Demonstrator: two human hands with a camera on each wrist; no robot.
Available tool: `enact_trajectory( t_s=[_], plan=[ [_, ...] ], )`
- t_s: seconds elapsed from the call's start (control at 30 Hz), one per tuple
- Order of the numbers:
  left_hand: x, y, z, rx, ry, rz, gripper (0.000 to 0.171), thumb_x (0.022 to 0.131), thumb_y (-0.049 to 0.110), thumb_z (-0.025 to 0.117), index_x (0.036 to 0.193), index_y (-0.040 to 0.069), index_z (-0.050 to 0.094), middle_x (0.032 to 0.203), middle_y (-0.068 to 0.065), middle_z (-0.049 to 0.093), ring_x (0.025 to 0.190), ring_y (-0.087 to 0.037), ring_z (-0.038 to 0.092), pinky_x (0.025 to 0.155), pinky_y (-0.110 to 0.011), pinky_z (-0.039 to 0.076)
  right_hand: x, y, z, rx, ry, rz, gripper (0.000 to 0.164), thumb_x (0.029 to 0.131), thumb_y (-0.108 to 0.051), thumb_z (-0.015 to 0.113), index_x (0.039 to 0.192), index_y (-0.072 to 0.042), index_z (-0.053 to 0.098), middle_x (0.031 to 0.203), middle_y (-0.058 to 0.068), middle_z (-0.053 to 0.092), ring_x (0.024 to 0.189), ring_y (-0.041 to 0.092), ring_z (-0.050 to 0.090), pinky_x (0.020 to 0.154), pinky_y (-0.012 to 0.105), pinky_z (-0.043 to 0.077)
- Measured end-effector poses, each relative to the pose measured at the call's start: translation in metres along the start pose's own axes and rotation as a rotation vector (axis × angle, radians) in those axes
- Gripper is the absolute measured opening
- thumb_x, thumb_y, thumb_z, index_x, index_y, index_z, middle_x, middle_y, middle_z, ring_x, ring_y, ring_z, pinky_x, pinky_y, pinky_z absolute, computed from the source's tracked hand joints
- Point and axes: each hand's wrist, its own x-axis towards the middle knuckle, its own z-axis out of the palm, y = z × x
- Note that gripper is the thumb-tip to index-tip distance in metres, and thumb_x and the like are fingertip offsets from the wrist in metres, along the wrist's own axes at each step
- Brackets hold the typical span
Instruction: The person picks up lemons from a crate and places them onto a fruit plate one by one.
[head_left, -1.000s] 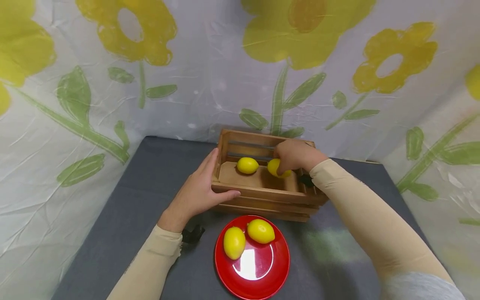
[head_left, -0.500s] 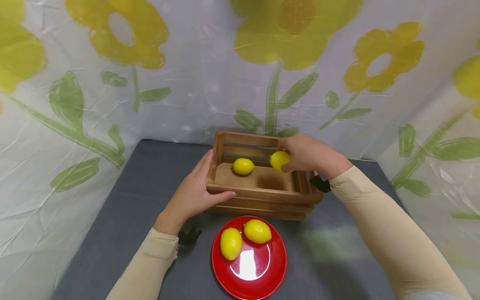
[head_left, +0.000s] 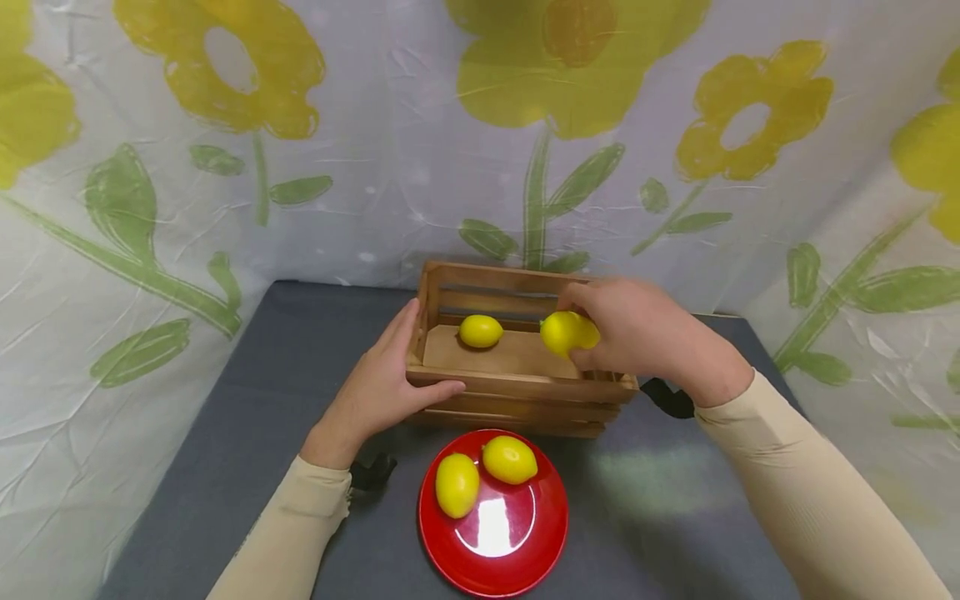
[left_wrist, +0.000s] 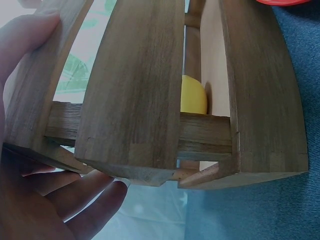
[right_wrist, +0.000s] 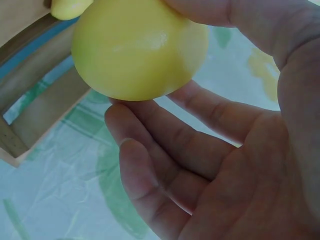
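Observation:
My right hand (head_left: 648,333) pinches a yellow lemon (head_left: 562,333) between thumb and fingers, above the right part of a slatted wooden crate (head_left: 517,387). The right wrist view shows this lemon (right_wrist: 137,52) close up, with the crate's edge off to the left. Inside the crate another lemon (head_left: 481,331) lies on the bottom, left of the middle. My left hand (head_left: 371,387) grips the crate's left end, its thumb along the front top slat. In the left wrist view the fingers (left_wrist: 95,195) wrap round the crate's corner.
A glossy red plate (head_left: 525,537) stands in front of the crate on the dark table (head_left: 255,400). Two lemons rest on it, one upright-lying lemon (head_left: 457,485) at left and a second lemon (head_left: 510,460) behind. A flower-patterned sheet (head_left: 375,167) hangs behind the table.
My right hand has lifted the lemon off the crate's bottom and drawn it a little towards me and up. My left hand keeps its hold on the crate; the view has shifted slightly.

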Motion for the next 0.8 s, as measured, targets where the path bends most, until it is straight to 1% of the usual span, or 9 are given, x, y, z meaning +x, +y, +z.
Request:
enact_trajectory(
  t_s=[0.07, 0.17, 0.27, 0.43, 0.63, 0.8],
  plan=[
    [0.0, 0.0, -0.001, 0.002, 0.002, 0.003, 0.135, 0.08, 0.075, 0.082, 0.176, 0.022, 0.004, 0.183, -0.005, 0.013, 0.166, -0.035, 0.03, 0.127, -0.062, 0.038, -0.005, -0.005, 0.0, -0.001, 0.013, -0.01, 0.045, 0.083, -0.025, 0.088, 0.124, -0.016, 0.072, 0.105, 0.0, 0.074, 0.087, 0.022, 0.06, 0.072, 0.038, 0.052],
    [0.001, 0.0, -0.002, 0.004, 0.0, 0.001, 0.135, 0.081, 0.075, 0.083, 0.176, 0.022, 0.004, 0.183, -0.006, 0.013, 0.166, -0.035, 0.03, 0.127, -0.062, 0.037, -0.013, -0.013, 0.003, -0.011, 0.038, -0.051, 0.046, 0.081, -0.026, 0.09, 0.122, -0.015, 0.072, 0.103, 0.0, 0.074, 0.084, 0.02, 0.059, 0.07, 0.036, 0.052],
    [0.001, 0.0, -0.002, 0.001, -0.003, -0.004, 0.135, 0.08, 0.075, 0.082, 0.176, 0.022, 0.004, 0.184, -0.005, 0.012, 0.166, -0.036, 0.029, 0.127, -0.063, 0.037, -0.021, -0.024, 0.007, -0.025, 0.051, -0.078, 0.048, 0.08, -0.027, 0.092, 0.122, -0.016, 0.071, 0.105, 0.0, 0.074, 0.086, 0.019, 0.059, 0.071, 0.035, 0.053],
    [0.002, -0.001, -0.002, 0.004, -0.007, -0.002, 0.136, 0.08, 0.078, 0.081, 0.176, 0.023, 0.003, 0.184, -0.005, 0.012, 0.166, -0.036, 0.029, 0.127, -0.063, 0.037, -0.035, -0.041, 0.012, -0.034, 0.041, -0.089, 0.052, 0.078, -0.029, 0.094, 0.124, -0.018, 0.071, 0.109, -0.001, 0.073, 0.091, 0.017, 0.061, 0.073, 0.034, 0.057],
    [0.003, -0.002, -0.003, 0.007, -0.004, -0.014, 0.136, 0.08, 0.078, 0.081, 0.176, 0.024, 0.002, 0.184, -0.005, 0.011, 0.165, -0.037, 0.03, 0.126, -0.064, 0.038, -0.046, -0.058, 0.02, -0.03, 0.044, -0.154, 0.054, 0.077, -0.034, 0.097, 0.122, -0.021, 0.07, 0.111, -0.005, 0.073, 0.095, 0.015, 0.063, 0.077, 0.032, 0.06],
    [0.003, -0.002, -0.004, 0.001, -0.009, -0.028, 0.136, 0.079, 0.078, 0.081, 0.176, 0.024, 0.002, 0.184, -0.005, 0.01, 0.165, -0.038, 0.029, 0.126, -0.066, 0.037, -0.052, -0.07, 0.031, -0.013, 0.01, -0.171, 0.056, 0.078, -0.037, 0.096, 0.126, -0.022, 0.071, 0.114, -0.006, 0.074, 0.097, 0.013, 0.065, 0.08, 0.031, 0.062]
  ],
)
